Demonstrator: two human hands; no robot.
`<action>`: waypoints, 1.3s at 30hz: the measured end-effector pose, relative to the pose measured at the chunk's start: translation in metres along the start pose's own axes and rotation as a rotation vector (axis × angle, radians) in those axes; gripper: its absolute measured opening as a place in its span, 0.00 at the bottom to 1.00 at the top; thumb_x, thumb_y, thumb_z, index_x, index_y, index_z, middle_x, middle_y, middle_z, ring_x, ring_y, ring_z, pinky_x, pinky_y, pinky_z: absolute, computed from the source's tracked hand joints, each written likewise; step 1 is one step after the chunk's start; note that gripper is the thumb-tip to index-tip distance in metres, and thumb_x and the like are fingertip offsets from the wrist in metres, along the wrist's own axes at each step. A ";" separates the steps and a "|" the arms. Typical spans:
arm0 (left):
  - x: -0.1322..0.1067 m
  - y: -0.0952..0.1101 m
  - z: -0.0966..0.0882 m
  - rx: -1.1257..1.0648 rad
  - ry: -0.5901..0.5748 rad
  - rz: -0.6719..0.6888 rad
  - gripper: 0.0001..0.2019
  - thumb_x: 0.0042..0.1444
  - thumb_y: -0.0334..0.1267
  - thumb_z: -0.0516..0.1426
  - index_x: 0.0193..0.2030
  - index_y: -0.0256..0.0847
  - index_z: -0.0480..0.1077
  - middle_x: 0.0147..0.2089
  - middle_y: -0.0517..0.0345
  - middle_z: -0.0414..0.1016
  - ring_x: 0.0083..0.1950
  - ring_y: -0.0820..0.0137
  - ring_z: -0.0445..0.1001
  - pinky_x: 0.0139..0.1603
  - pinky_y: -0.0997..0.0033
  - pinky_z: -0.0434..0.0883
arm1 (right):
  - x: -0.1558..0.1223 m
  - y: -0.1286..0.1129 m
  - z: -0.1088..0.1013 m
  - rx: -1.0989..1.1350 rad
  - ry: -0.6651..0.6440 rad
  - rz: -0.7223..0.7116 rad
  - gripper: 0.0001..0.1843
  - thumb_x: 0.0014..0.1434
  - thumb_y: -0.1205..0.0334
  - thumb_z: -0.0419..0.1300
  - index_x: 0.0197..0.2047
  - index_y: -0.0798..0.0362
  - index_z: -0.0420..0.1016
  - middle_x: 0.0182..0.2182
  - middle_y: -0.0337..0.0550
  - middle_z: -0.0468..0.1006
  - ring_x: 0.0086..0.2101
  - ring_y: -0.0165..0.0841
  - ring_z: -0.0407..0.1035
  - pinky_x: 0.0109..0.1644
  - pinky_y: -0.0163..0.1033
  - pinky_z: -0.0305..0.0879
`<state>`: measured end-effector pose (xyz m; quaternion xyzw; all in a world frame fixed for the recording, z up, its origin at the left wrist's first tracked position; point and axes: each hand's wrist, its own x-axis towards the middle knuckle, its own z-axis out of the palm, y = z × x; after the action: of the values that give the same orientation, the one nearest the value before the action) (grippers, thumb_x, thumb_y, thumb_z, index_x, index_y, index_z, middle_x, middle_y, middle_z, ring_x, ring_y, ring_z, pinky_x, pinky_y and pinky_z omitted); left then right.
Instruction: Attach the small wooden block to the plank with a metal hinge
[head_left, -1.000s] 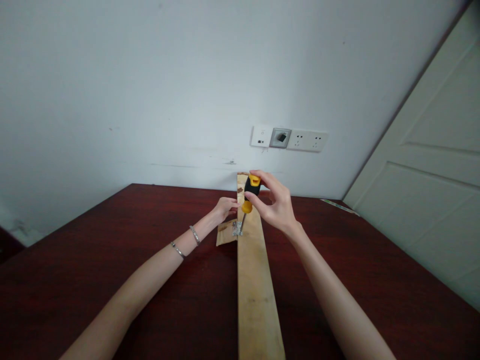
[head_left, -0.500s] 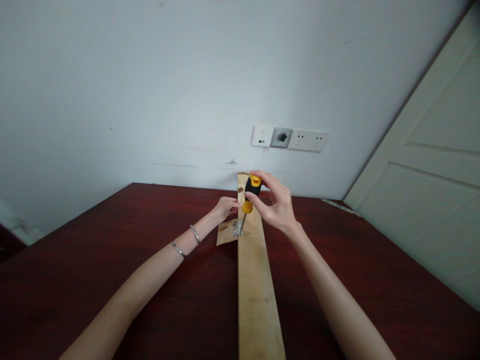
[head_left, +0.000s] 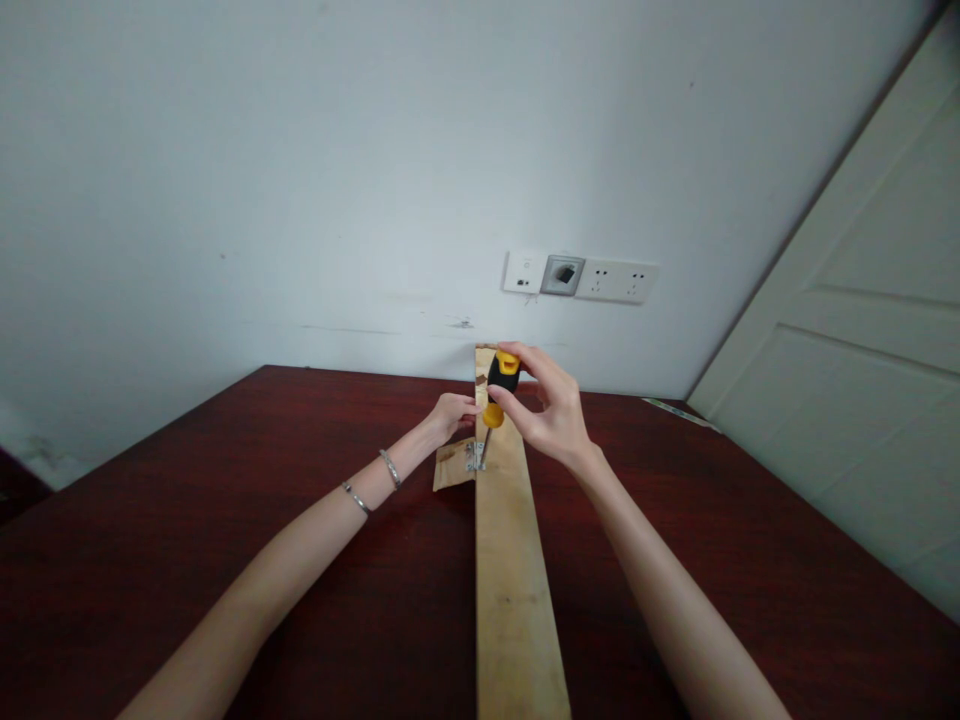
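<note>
A long wooden plank (head_left: pixel 514 570) runs from the near edge of view toward the wall. My right hand (head_left: pixel 553 405) grips a yellow and black screwdriver (head_left: pixel 502 375), its shaft slanting down to a small metal hinge (head_left: pixel 478 456). That hinge joins the plank's left edge to a short wooden piece (head_left: pixel 453 466) beside it. At the plank's left side, just beyond the short piece, my left hand (head_left: pixel 452 412) holds the plank's edge. Some of its fingertips are hidden behind the wood.
The plank rests on a dark red table (head_left: pixel 337 590) against a white wall (head_left: pixel 337 180). Wall sockets (head_left: pixel 613 281) sit above the table's far edge. A pale panelled door (head_left: pixel 885 330) stands at the right, near a thin strip (head_left: pixel 681 413) on the table.
The screwdriver's handle and my right hand have shifted very slightly left. The tip stays at the hinge, and my left hand and the plank look unmoved.
</note>
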<state>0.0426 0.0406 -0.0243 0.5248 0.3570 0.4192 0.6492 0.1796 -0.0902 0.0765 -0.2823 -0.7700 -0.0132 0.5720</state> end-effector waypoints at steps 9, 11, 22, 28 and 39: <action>-0.003 0.002 0.001 -0.013 0.011 0.019 0.04 0.40 0.24 0.60 0.22 0.35 0.72 0.26 0.54 0.74 0.29 0.69 0.69 0.31 0.71 0.66 | -0.001 0.003 -0.001 -0.008 -0.012 0.001 0.24 0.58 0.60 0.59 0.58 0.47 0.67 0.51 0.49 0.73 0.48 0.40 0.70 0.40 0.44 0.76; -0.005 0.003 0.002 -0.014 0.016 0.011 0.03 0.41 0.24 0.59 0.23 0.34 0.73 0.27 0.54 0.75 0.30 0.69 0.69 0.32 0.71 0.66 | -0.001 0.005 -0.001 0.001 -0.031 0.026 0.25 0.59 0.60 0.58 0.60 0.47 0.65 0.54 0.49 0.71 0.49 0.40 0.69 0.41 0.44 0.76; -0.004 0.003 0.000 0.036 0.007 -0.025 0.04 0.41 0.27 0.59 0.28 0.31 0.74 0.32 0.51 0.76 0.31 0.71 0.72 0.36 0.72 0.68 | -0.003 0.018 -0.002 0.136 -0.075 0.111 0.30 0.63 0.60 0.54 0.67 0.41 0.54 0.59 0.47 0.68 0.54 0.42 0.66 0.52 0.52 0.69; -0.001 0.002 -0.001 0.029 0.018 -0.025 0.04 0.39 0.27 0.60 0.26 0.32 0.74 0.31 0.51 0.76 0.32 0.70 0.73 0.34 0.72 0.68 | -0.005 0.023 0.000 0.192 -0.061 0.167 0.31 0.63 0.59 0.53 0.68 0.41 0.51 0.59 0.47 0.68 0.56 0.42 0.65 0.50 0.50 0.71; 0.001 -0.001 -0.002 0.015 -0.018 -0.004 0.04 0.37 0.28 0.61 0.24 0.33 0.73 0.27 0.54 0.74 0.30 0.69 0.73 0.34 0.70 0.68 | -0.007 0.030 0.004 0.246 -0.041 0.196 0.32 0.63 0.58 0.53 0.68 0.41 0.49 0.60 0.47 0.66 0.55 0.40 0.66 0.48 0.47 0.73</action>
<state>0.0407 0.0420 -0.0253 0.5326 0.3554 0.4105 0.6492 0.1910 -0.0669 0.0603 -0.2841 -0.7462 0.1428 0.5850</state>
